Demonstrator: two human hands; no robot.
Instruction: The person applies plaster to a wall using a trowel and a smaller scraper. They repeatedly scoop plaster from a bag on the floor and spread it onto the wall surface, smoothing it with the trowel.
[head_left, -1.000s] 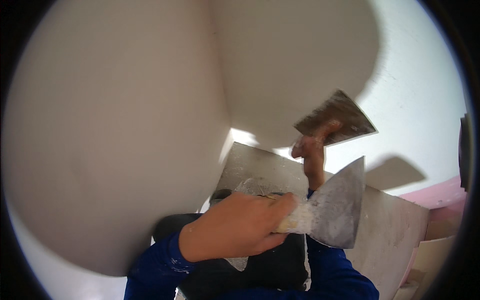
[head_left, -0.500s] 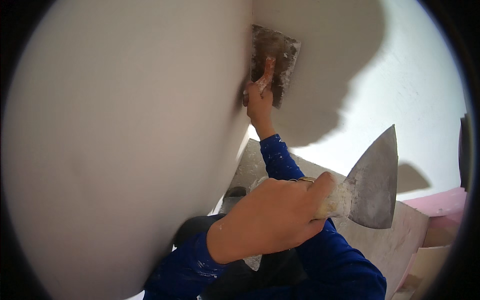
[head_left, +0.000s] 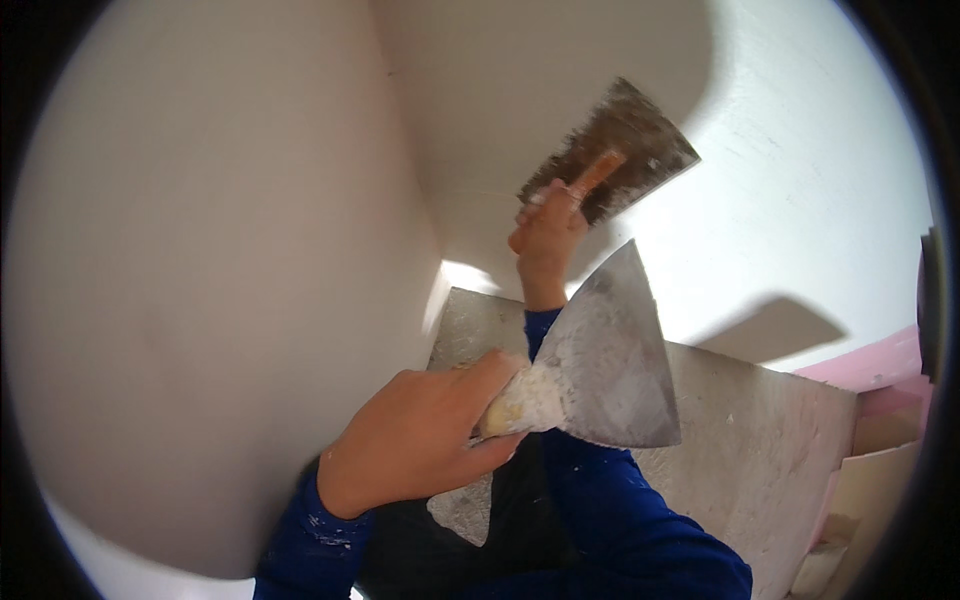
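Right hand (head_left: 548, 232) has slid its trowel (head_left: 610, 155) rightward, off the inside corner onto the right-hand white wall (head_left: 800, 190), blade flat against it, fist closed round the orange handle. Left hand (head_left: 425, 440) is wrapped tight on a wide putty knife (head_left: 610, 365), blade up, caked with filler. Left wall (head_left: 200, 250) smooth, pale. Grey speckled slab (head_left: 760, 450) below; pink board (head_left: 880, 360) at right.

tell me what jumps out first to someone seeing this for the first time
The wide putty knife, smeared with filler, fills the centre, gripped by the left hand. Above it the right hand presses a flat trowel against the white wall near the inside corner.
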